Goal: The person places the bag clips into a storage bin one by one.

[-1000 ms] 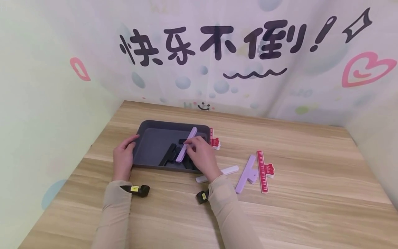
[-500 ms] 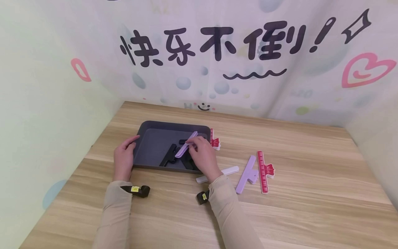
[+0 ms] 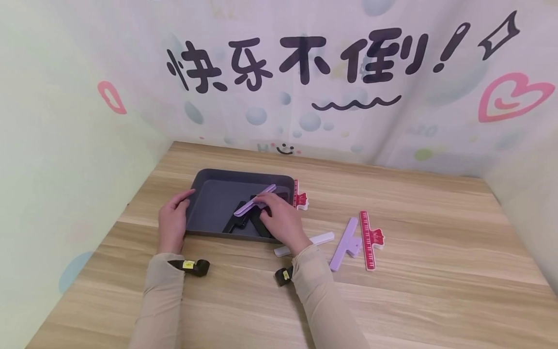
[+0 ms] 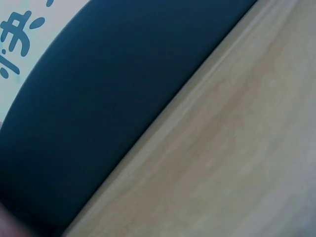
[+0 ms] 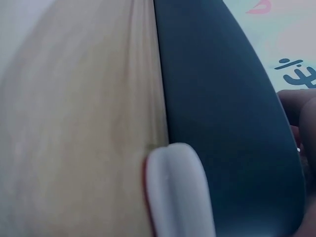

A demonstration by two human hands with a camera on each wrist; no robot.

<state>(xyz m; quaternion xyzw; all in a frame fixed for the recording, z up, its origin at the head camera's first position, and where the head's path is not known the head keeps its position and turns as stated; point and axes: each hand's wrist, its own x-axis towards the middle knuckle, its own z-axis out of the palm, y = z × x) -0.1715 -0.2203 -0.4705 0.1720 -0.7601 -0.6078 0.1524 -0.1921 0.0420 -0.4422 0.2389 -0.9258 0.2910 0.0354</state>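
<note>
The left hand rests against the dark tray's left wall, fingers relaxed, steadying it on the desk. The right hand pinches a purple clip, holding it tilted over black clips inside.

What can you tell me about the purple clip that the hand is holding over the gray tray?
The purple clip is a long, thin, pale lilac bar that looks like smooth plastic. The right hand pinches it near its far end. It slants, with its far end up by the tray's back right corner and its near end lower, over the black clips lying in the dark gray tray. Whether it touches them cannot be told. The left hand rests against the tray's left rim, away from the clip.
</note>
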